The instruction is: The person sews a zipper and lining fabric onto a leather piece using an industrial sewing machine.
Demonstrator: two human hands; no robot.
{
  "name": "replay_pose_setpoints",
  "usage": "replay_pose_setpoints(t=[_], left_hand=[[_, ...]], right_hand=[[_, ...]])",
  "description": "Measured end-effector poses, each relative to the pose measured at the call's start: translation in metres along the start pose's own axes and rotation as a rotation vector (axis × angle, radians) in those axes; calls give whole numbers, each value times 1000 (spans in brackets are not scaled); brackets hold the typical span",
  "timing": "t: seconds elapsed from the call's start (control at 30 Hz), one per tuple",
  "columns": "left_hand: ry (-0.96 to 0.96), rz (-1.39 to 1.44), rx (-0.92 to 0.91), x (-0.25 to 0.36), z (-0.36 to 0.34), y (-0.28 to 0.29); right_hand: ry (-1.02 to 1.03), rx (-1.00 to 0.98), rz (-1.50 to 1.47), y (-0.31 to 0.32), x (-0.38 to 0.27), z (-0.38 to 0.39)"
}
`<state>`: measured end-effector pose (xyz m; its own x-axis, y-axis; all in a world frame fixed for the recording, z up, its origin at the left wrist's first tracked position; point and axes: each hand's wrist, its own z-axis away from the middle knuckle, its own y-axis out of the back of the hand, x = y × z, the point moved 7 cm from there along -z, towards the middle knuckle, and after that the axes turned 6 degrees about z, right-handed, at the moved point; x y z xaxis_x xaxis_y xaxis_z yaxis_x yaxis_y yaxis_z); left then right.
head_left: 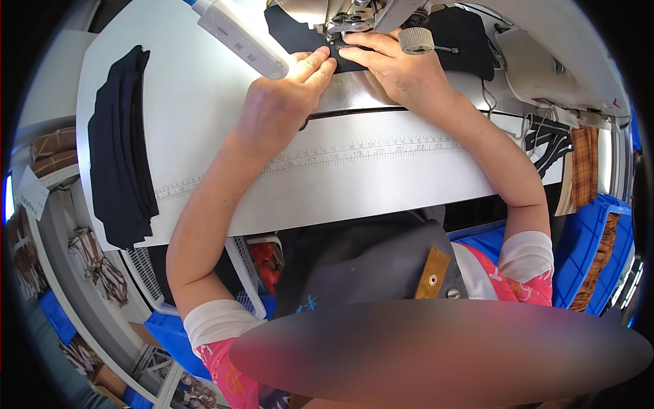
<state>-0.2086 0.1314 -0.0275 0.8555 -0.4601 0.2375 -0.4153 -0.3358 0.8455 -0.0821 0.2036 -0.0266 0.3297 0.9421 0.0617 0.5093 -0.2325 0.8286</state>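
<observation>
Black cloth [293, 34] lies under the needle area of a sewing machine [354, 20]. My left hand [283, 105] rests on the cloth's near edge, fingers stretched out and close together, left of the presser foot. On the other side, my right hand [405, 71] has its fingers extended over the cloth, tips almost at the foot. Part of that hand is behind a round knurled knob [416, 41]. More of the black cloth [470, 41] shows to the right, where a thin ridged strip [446, 49] lies across it. The exact stitching point is hidden.
A stack of black cloth pieces [122, 150] lies on the white table [184, 129] at left. Printed ruler marks run along the table. A white lamp-like device [238, 37] slants above my left hand. Blue crates [593, 252] and brown plaid cloth [584, 167] are at right.
</observation>
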Motion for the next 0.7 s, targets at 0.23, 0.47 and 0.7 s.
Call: replay_pose_setpoints(t=[0.23,0.47,0.7], left_hand=[[-40,-16,32,2,3,-2],[-58,-34,65,5,1,-3],[-86,-14,200,-10,-2,-6]], right_hand=[[-13,18,9,3,-5,-1],[-12,53,40,9,-7,2],[-13,44,60,5,-2,-7]])
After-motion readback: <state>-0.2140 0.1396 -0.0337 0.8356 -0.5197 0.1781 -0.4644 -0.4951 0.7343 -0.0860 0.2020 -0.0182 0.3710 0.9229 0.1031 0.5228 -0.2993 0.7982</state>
